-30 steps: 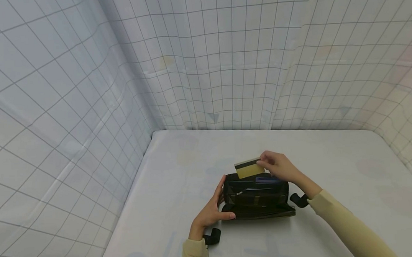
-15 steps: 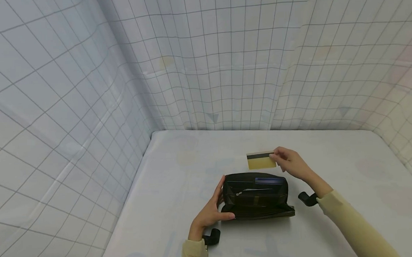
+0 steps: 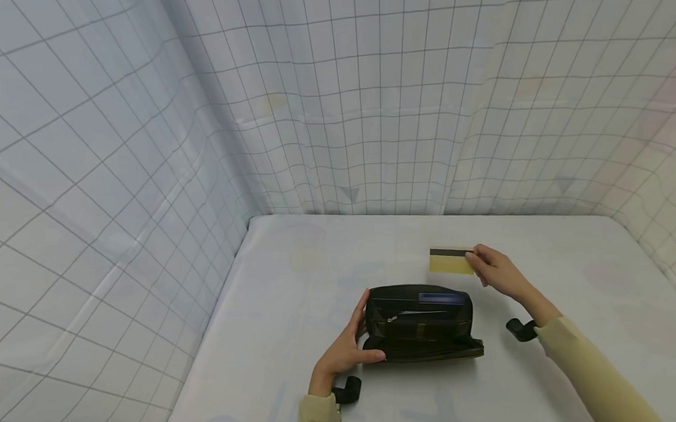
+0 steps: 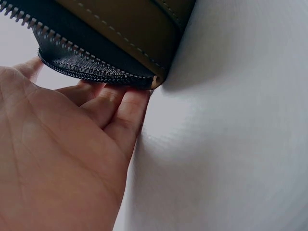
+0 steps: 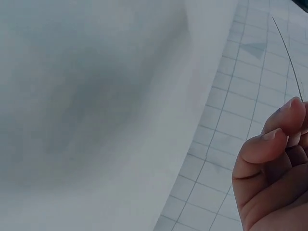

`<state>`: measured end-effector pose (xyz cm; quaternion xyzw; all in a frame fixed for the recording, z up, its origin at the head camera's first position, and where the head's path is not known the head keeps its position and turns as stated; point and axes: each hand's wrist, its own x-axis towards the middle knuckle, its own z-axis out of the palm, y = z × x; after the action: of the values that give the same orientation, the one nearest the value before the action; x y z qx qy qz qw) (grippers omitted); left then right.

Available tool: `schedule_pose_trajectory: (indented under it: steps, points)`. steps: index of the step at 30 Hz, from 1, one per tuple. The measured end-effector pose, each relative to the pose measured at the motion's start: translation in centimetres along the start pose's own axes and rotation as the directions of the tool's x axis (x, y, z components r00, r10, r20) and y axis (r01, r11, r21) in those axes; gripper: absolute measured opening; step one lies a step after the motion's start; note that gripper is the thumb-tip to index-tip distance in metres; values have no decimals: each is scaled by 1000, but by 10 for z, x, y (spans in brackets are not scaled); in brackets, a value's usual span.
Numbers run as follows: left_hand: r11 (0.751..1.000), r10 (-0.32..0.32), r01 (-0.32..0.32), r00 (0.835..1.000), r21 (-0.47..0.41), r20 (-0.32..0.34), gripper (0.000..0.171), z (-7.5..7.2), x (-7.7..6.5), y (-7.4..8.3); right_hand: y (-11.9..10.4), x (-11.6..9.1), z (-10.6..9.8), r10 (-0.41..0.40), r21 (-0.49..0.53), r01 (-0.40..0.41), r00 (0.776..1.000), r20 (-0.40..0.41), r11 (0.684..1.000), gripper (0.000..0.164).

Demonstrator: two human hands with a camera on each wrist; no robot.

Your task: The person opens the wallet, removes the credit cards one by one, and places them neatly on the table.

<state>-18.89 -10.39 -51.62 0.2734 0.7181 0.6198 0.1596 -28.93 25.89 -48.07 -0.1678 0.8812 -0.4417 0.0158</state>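
A dark zip-around wallet (image 3: pixel 419 331) lies spread apart on the table, a blue card (image 3: pixel 440 298) showing in its back slot and a small zipper pull (image 3: pixel 392 319) inside. My left hand (image 3: pixel 344 349) holds its left end, thumb along the front edge and fingers at the side. In the left wrist view those fingers touch the wallet's zipped edge (image 4: pixel 96 74). Beyond the wallet, to the right, my right hand (image 3: pixel 499 273) pinches a gold card (image 3: pixel 451 264) with a dark stripe by its right end. The right wrist view catches that card edge-on, as a thin line.
A pale cloth-covered table (image 3: pixel 296 288) spreads around the wallet. White grid-patterned curtains (image 3: pixel 356 109) stand behind it and along both sides. Black wrist mounts (image 3: pixel 348 390) sit on both forearms, below light yellow sleeves.
My right hand has carried the gold card from above the wallet's back edge away to the right, and the card has levelled out. The left hand and wallet have stayed put.
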Motion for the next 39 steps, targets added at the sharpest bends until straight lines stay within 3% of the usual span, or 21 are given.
schedule_pose_trajectory:
  steps: [9, 22, 39]
  points:
    - [1000, -1, 1, 1000, 3, -2, 113, -1, 0, -2, 18, -9, -11, 58, -37, -58, 998, 8, 998, 32]
    - [1000, 12, -12, 1000, -10, 2, 112, 0, 0, -4, 42, -19, -25, 123, -11, -122, 988, 91, 992, 36]
    - [1000, 6, -7, 1000, -9, -5, 113, 0, 0, -4, 59, -30, -38, 210, -22, -209, 971, 119, 978, 36]
